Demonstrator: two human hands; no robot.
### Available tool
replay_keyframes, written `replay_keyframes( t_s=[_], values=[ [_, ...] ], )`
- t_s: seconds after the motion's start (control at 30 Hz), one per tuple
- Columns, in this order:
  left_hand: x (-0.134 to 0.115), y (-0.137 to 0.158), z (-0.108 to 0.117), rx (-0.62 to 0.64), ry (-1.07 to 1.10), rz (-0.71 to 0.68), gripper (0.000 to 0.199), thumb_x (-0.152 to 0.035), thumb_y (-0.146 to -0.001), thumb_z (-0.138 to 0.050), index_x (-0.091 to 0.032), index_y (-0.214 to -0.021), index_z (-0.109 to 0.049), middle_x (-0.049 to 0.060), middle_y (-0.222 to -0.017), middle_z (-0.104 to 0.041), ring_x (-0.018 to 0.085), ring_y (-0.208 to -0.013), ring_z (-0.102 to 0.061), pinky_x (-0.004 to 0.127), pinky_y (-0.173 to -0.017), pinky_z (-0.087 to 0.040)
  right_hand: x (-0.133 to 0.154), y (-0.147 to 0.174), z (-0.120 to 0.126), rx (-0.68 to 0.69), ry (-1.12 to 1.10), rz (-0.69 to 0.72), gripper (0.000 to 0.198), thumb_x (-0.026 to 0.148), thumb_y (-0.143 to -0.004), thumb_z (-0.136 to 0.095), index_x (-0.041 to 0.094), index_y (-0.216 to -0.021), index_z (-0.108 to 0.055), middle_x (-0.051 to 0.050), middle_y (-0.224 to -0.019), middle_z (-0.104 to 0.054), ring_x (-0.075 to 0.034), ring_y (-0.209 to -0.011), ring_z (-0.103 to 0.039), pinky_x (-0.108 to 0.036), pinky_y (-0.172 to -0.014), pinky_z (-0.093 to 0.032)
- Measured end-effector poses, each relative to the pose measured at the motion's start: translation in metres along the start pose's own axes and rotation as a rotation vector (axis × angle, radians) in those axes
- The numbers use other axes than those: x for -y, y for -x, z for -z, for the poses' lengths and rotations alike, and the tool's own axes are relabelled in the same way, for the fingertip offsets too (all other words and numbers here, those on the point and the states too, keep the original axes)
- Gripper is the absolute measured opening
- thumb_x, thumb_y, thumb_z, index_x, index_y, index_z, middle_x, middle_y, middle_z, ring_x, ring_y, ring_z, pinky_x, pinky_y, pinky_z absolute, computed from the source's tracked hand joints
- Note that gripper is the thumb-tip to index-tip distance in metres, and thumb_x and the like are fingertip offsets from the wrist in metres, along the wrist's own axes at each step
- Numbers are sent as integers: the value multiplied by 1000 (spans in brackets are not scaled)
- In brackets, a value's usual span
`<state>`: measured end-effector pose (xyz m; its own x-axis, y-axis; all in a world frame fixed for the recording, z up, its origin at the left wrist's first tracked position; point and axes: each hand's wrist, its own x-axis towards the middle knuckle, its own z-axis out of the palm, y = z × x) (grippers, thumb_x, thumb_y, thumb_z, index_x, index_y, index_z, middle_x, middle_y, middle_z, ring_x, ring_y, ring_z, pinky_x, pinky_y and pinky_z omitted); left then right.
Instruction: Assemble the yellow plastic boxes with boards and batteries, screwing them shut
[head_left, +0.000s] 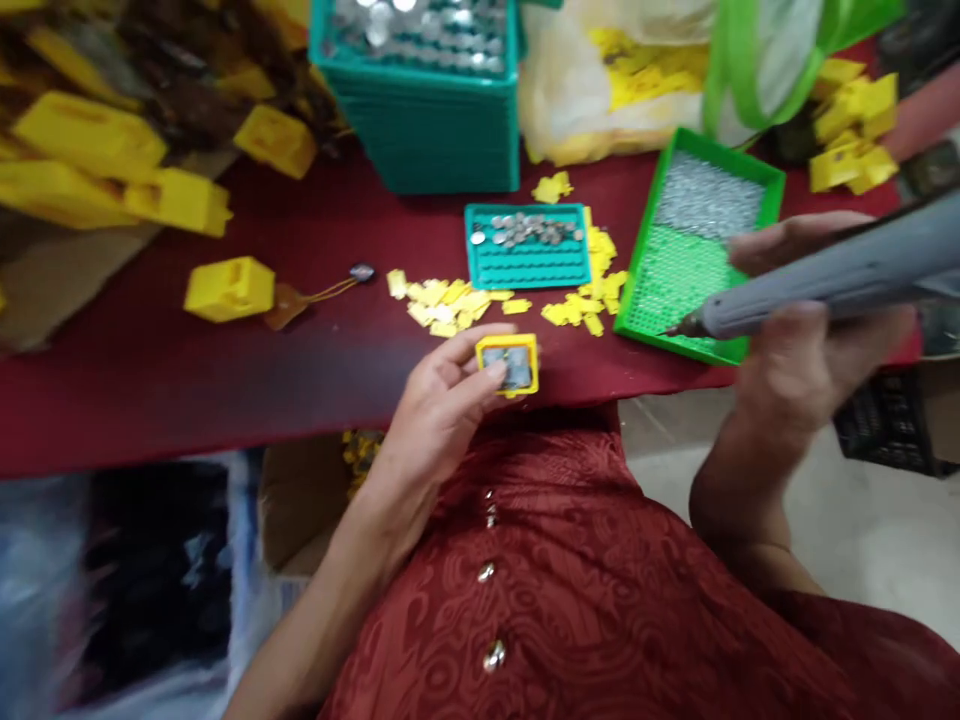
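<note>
My left hand is closed around a small yellow plastic casing, its thumb on the grey insert inside. The casing is near the table's front edge. My right hand grips a grey electric screwdriver, its tip pointing left over the green tray of small silver screws. Motion blurs this hand somewhat. Small yellow plastic pieces lie loose beyond my left hand, beside a teal tray with round metal parts.
A stack of teal trays stands at the back. Yellow blocks are piled at the left, with one block apart beside a corded tag. A bag of yellow pieces stands behind. A black crate is on the floor.
</note>
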<state>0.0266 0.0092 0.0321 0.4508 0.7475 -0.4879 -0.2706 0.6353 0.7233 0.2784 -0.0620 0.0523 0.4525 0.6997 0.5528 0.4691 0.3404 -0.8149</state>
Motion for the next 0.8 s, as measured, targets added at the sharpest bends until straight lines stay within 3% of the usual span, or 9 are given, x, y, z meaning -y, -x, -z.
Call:
replay_keyframes(
  t_s=[0.07, 0.17, 0.3, 0.43, 0.5, 0.63, 0.8],
  values=[
    [0, -1, -4, -5, -5, 12, 46, -29, -65, -106, -18, -103, -82, 6, -93, -87, 15, -77, -81, 20, -69, -67, -17, -14, -3, -95, -71, 221, 32, 53, -98, -79, 34, -124, -78, -1, -104, -70, -16, -82, -73, -27, -52, -53],
    [1, -3, -12, -2, -10, 43, 50, -31, -63, -108, -18, -102, -80, 7, -94, -88, 17, -82, -83, 20, -69, -68, -39, -29, -12, -165, -121, 359, 35, 54, -104, -72, 31, -130, -72, 3, -82, -66, -8, -58, -63, -19, -44, -42],
    [6, -7, -23, 2, -23, 88, 52, -30, -62, -109, -17, -102, -79, 5, -94, -87, 19, -82, -85, 22, -67, -70, -52, -36, -25, -302, -133, 229, 55, 73, -96, -76, 27, -120, -58, 8, -69, -55, -5, -45, -50, -19, -40, -37],
    [14, -12, -28, 6, -24, 118, 54, -30, -63, -109, -15, -106, -79, 4, -93, -87, 18, -78, -85, 20, -64, -69, -69, -38, -32, -371, -141, 226, 54, 76, -96, -74, 27, -110, -55, 11, -63, -49, -4, -39, -40, -20, -38, -35],
    [16, -14, -28, 5, -33, 124, 56, -30, -63, -109, -15, -108, -78, 4, -91, -87, 17, -76, -85, 20, -64, -69, -81, -37, -31, -354, -116, 200, 58, 82, -96, -69, 28, -111, -56, 11, -64, -50, -4, -40, -42, -21, -39, -37],
    [15, -15, -26, -7, -61, 119, 55, -32, -64, -109, -15, -107, -78, 4, -91, -87, 17, -76, -84, 20, -65, -69, -95, -32, -25, -269, -75, 44, 72, 96, -90, -59, 30, -117, -55, 7, -73, -54, -9, -51, -58, -28, -46, -49],
    [14, -16, -25, -18, -96, 119, 59, -35, -61, -110, -15, -106, -78, 6, -90, -87, 17, -74, -83, 19, -65, -67, -82, -31, -28, -317, -88, 116, 57, 84, -97, -64, 32, -118, -54, 9, -69, -50, -7, -47, -52, -25, -43, -42]
  ],
)
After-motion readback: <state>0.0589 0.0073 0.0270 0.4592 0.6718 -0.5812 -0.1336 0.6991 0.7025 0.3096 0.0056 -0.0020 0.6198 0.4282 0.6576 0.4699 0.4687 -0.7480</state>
